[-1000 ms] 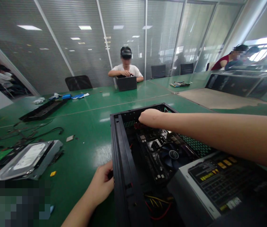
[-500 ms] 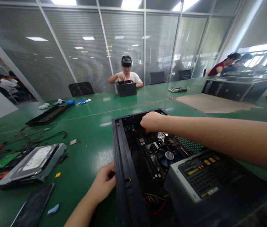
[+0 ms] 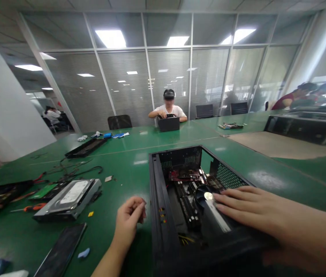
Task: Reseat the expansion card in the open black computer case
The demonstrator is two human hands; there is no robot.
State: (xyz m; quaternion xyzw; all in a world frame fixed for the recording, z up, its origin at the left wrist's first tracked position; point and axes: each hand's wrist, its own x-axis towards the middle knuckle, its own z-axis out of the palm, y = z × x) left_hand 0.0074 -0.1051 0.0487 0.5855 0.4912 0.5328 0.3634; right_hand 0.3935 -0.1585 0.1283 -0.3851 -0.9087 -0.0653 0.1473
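Observation:
An open black computer case (image 3: 156, 200) lies on the green table (image 3: 122, 154) in front of me. Inside it I see a motherboard (image 3: 188, 207), a round cooler fan (image 3: 202, 191) and a red card (image 3: 183, 175) at the far end. My right hand (image 3: 245, 206) lies flat, fingers spread, on the grey power supply (image 3: 219, 220) at the case's near right. My left hand (image 3: 130, 219) hovers just left of the case wall, fingers curled together, with nothing visible in it.
To the left lie a hard drive in a metal bracket (image 3: 70, 198), a dark phone (image 3: 62, 250), an orange-handled screwdriver (image 3: 32, 208) and loose cables (image 3: 73, 171). A black panel (image 3: 85, 146) lies farther back. A person (image 3: 168, 109) works across the table. Another case (image 3: 304, 127) stands at right.
My right hand has drawn back from the far end of the case and now rests on the power supply. My left hand has let go of the case wall. The camera has tilted up.

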